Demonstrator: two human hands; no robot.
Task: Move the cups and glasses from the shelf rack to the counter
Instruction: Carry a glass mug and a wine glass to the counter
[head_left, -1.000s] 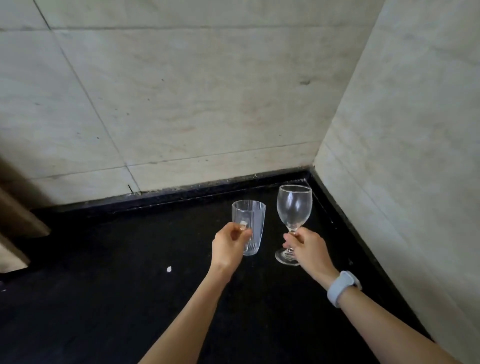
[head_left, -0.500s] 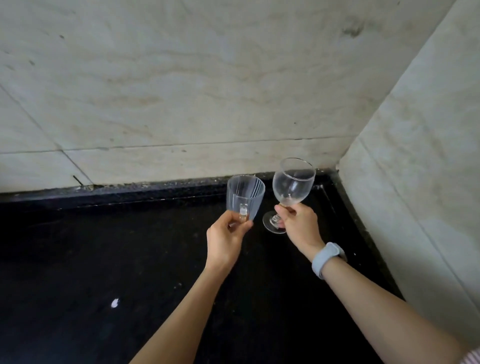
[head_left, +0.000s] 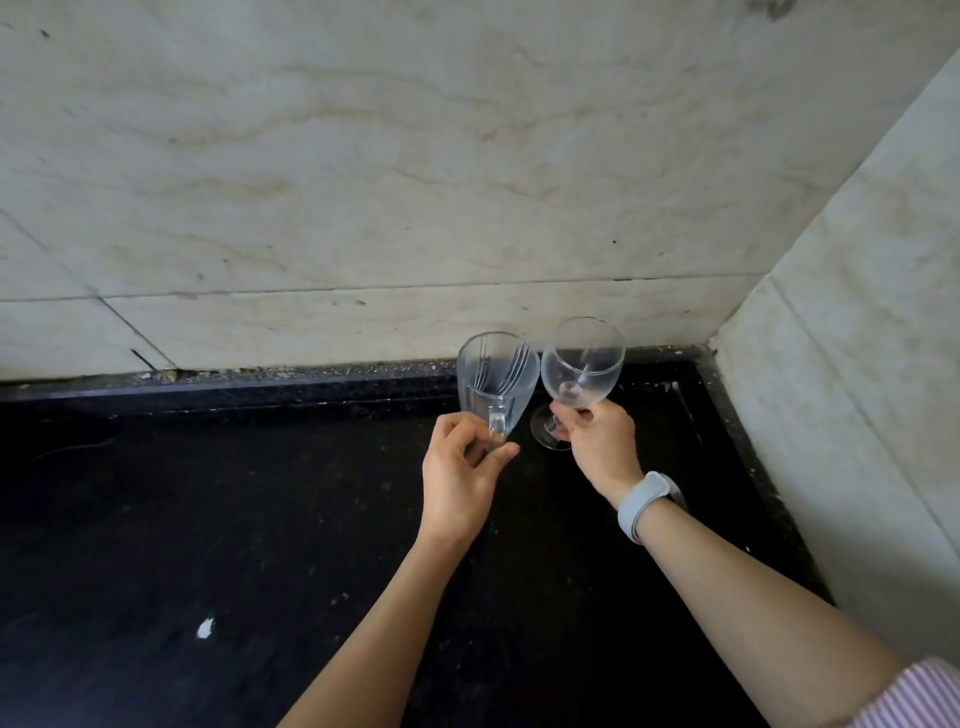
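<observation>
My left hand (head_left: 460, 480) grips a clear ribbed tumbler (head_left: 497, 379) by its lower part, near the back of the black counter (head_left: 208, 519). My right hand (head_left: 602, 449) pinches the stem of a clear wine glass (head_left: 582, 364), whose round foot shows just left of my fingers. The two glasses are side by side and nearly touching, close to the back right corner. Whether either base rests on the counter I cannot tell. The shelf rack is out of view.
Pale marble walls (head_left: 415, 182) close the counter at the back and on the right (head_left: 857, 389). A small white speck (head_left: 206, 627) lies on the dark surface at the front left. A light blue band (head_left: 644, 504) is on my right wrist.
Both hands carried their glasses farther toward the back right corner, and the view closed in on the wall. The grips stayed the same.
</observation>
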